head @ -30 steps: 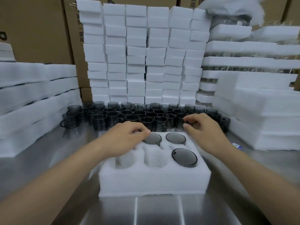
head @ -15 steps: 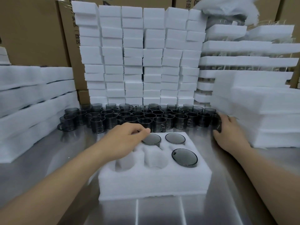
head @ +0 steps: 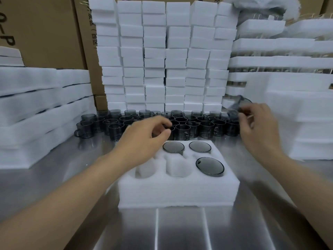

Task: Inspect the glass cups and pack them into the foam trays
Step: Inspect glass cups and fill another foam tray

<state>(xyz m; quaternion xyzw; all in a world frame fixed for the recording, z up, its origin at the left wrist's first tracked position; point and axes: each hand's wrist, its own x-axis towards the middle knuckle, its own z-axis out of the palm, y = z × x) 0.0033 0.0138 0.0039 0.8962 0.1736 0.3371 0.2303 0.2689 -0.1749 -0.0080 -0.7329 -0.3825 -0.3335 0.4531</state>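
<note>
A white foam tray, soft and pebbly with rounded wells, is sitting at the centre of the frame on a brushed steel table. Three smoky grey glass cups are filling its right and rear wells, while two near wells at left are showing only white foam. The left hand is hovering over the tray's rear left corner, fingers loosely curled, holding nothing. The right hand is pinching a tilted, blurred grey cup at middle right, above the rows of loose cups crowding the tray's far edge. Stacked foam blocks are walling the back, foam slabs flanking both sides, leaving bare steel in front.
</note>
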